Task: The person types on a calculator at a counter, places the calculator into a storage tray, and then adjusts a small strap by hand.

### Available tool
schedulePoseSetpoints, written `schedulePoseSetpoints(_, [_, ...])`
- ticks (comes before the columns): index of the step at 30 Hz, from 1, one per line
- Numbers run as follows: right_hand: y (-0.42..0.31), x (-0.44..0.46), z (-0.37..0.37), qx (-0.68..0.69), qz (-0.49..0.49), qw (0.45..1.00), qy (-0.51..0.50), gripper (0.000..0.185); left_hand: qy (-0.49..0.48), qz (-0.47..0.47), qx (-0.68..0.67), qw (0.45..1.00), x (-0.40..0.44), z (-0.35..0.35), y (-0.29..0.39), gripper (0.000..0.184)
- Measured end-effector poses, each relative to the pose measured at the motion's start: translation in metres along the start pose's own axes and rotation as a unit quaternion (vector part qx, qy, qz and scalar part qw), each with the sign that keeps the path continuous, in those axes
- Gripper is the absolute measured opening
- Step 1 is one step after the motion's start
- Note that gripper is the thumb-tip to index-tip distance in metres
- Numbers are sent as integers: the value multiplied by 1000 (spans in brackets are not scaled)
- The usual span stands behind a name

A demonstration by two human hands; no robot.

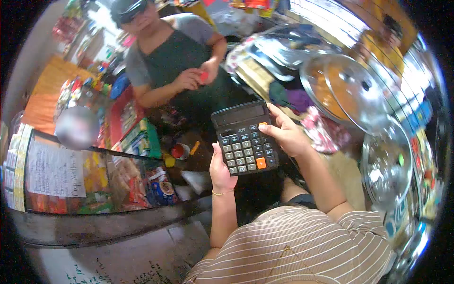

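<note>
A large black calculator point(243, 138) with grey, black and orange keys is held up in front of my chest, its display tilted away at the top. My left hand point(221, 166) grips its lower left edge, with the thumb along the side. At the upper right, my right hand point(285, 132) is wrapped round the edge, its thumb over the orange key beside the AC key. The display looks dark, and no digits can be read on it.
Across from me stands a person in a dark apron point(177, 61), holding a small red object point(204, 77). Packaged goods fill a glass case point(94, 177) at left. Large metal lids point(338, 90) are at right, near a wire grille. Another person point(383, 49) is behind it.
</note>
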State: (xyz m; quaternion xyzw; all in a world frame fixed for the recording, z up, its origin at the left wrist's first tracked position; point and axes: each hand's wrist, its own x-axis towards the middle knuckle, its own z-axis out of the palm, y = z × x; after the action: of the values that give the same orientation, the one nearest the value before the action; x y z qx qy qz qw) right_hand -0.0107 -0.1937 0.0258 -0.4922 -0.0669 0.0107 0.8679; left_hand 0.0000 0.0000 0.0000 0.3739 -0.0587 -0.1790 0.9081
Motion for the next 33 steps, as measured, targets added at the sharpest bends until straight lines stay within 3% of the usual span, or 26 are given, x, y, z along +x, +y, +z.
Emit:
schedulePoseSetpoints(2, [-2,-2,-1,27,-33,996,82,53,-7,-24,34,999,12,9,4,45])
schedulePoseSetpoints(3, [-9,-89,-12,21,-3,994,111,53,11,-57,13,998,-57,37,-38,45])
schedulePoseSetpoints(9, [-29,-200,-25,94,-73,973,199,47,-8,-113,78,990,-115,86,-82,41])
schedulePoseSetpoints(13, [-42,-270,-42,139,-55,966,209,48,-20,-144,101,984,-152,116,-116,40])
schedulePoseSetpoints(17, [-51,-345,-47,1,-82,966,245,50,-71,-172,90,978,-205,143,-148,40])
schedulePoseSetpoints(18, [-54,-370,-53,13,-53,975,213,57,-43,-190,76,978,-221,153,-158,40])
schedulePoseSetpoints(20, [-62,-411,-51,-88,-76,956,271,58,-5,-214,70,974,-249,168,-175,41])
schedulePoseSetpoints(22, [-69,-449,-45,-125,-76,942,302,56,-37,-236,56,969,-274,166,-189,40])
schedulePoseSetpoints(24, [-64,-479,-45,-281,-101,855,425,45,-56,-247,43,966,-295,170,-199,39])
schedulePoseSetpoints(27, [-72,-522,-26,-404,-130,829,366,30,-35,-235,80,968,-318,191,-211,41])
schedulePoseSetpoints(30, [-75,-548,-1,-412,-54,879,233,19,-51,-236,138,961,-338,178,-221,41])
schedulePoseSetpoints(33, [-57,-559,18,-472,-6,850,233,18,-47,-262,162,950,-345,149,-235,40])
